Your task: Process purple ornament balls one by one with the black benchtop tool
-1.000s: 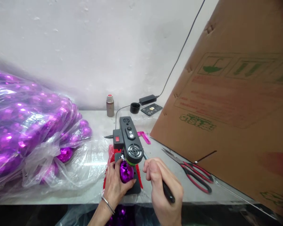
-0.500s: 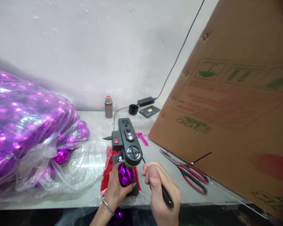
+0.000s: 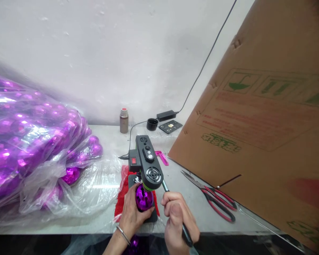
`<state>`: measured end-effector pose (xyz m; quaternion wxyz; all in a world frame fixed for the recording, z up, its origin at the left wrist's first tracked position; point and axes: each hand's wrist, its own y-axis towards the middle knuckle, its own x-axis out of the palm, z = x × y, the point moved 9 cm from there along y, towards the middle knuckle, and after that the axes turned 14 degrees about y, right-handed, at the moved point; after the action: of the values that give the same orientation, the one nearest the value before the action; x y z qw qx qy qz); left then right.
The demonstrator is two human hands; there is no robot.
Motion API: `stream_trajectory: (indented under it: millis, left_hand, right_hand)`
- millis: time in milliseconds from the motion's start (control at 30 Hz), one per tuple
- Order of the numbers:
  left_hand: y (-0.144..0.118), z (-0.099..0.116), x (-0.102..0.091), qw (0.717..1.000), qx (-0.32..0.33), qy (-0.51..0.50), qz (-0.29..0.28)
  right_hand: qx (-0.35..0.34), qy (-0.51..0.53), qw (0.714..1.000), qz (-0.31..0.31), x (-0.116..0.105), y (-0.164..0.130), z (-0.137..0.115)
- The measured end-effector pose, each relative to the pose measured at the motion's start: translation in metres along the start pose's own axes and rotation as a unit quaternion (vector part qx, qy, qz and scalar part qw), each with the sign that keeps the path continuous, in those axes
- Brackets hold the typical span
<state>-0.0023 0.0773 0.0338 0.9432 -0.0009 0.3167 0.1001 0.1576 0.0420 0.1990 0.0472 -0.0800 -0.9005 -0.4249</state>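
My left hand (image 3: 132, 207) is curled around a shiny purple faceted ball (image 3: 144, 197), its thumb along the near side. The ball sits directly under the head of a small black bench drill press (image 3: 149, 161), which hides its top and any bit. My right hand (image 3: 178, 219) is closed around a lever (image 3: 186, 234), a metal rod with a black grip that runs up to the right side of the machine's head. Beneath the machine's dark base lies a red cloth (image 3: 120, 207).
A clear plastic bag of purple balls (image 3: 42, 141) fills the left side. Scissors (image 3: 215, 198) lie at right before a large cardboard box (image 3: 255, 117). Behind stand a flask (image 3: 124, 121), a black cup (image 3: 152, 124) and a power adapter (image 3: 166, 115); a pink plastic piece (image 3: 162, 158) lies nearer.
My right hand and the lever's grip end have moved slightly down and left. The left hand stays on the ball under the drill head. The whole view has shifted a little.
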Motion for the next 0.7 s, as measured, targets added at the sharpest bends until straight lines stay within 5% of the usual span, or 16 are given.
stream_trajectory:
  millis: [700]
  left_hand:
    - [0.0014, -0.0016, 0.0010, 1.000, 0.007, 0.007, 0.015]
  right_hand:
    - [-0.003, 0.017, 1.000, 0.021, -0.0019, -0.0064, 0.0072]
